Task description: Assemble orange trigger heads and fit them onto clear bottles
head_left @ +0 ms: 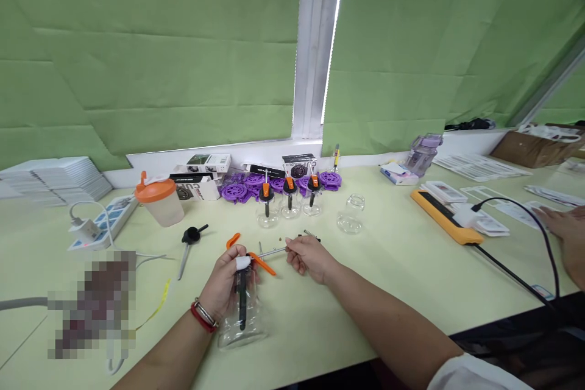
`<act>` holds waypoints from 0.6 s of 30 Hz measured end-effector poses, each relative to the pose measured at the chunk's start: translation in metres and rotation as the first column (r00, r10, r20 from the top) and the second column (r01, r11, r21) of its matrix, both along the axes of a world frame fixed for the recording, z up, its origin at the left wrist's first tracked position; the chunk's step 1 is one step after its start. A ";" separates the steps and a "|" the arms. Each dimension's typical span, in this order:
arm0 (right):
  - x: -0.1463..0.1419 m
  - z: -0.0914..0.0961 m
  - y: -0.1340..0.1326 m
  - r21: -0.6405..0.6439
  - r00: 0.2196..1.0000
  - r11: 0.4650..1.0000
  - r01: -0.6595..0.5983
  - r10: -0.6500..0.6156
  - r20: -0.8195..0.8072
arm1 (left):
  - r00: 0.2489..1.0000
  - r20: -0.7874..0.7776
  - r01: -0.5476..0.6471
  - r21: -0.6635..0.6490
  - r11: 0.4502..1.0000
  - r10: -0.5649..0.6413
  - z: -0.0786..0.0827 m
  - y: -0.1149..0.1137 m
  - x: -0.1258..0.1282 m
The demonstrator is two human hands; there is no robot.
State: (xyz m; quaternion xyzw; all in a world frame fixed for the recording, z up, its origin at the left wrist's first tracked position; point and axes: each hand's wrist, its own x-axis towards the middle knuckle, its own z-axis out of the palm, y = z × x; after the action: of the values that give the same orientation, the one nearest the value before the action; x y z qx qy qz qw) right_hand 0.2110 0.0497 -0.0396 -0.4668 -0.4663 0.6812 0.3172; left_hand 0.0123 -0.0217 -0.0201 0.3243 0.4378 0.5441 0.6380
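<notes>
My left hand [225, 283] is closed around the neck of a clear glass bottle [233, 338], which has a black strip-shaped part [242, 304] running down it. An orange lever [264, 265] sticks out at the bottle's top, beside my fingers. My right hand [311, 256] pinches the end of a thin metal rod [272, 252] that reaches across to the bottle's top. A second orange piece [233, 240] lies just beyond my left hand. Behind my right hand rests a small spring [311, 234] with a dark part partly hidden. A bare glass bottle [351, 214] stands farther back.
Three glass bottles with black-and-orange tops [289, 195] stand before purple plastic parts [235, 192]. A black cap with a rod [192, 235] lies left, near an orange-lidded cup [159, 201]. At right are a yellow power strip [445, 219] and another person's hand [564, 231].
</notes>
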 end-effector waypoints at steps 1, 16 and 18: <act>0.000 0.000 0.000 -0.014 0.999 1.000 -0.001 0.001 0.034 | 1.000 -0.005 -0.005 -0.002 1.000 0.005 0.001 0.000 0.000; -0.005 -0.002 0.000 0.157 0.999 0.988 0.013 -0.006 -0.043 | 1.000 -0.004 -0.031 0.018 0.999 0.031 0.013 -0.002 -0.005; -0.007 -0.004 0.000 0.132 1.000 0.991 -0.002 0.003 -0.012 | 1.000 -0.010 -0.019 0.026 0.999 0.019 0.013 -0.002 -0.004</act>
State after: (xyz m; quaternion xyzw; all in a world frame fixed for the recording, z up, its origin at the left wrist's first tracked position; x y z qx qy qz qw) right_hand 0.2042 0.0493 -0.0435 -0.4401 -0.5091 0.6520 0.3493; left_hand 0.0080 -0.0239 -0.0072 0.3311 0.4371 0.5542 0.6263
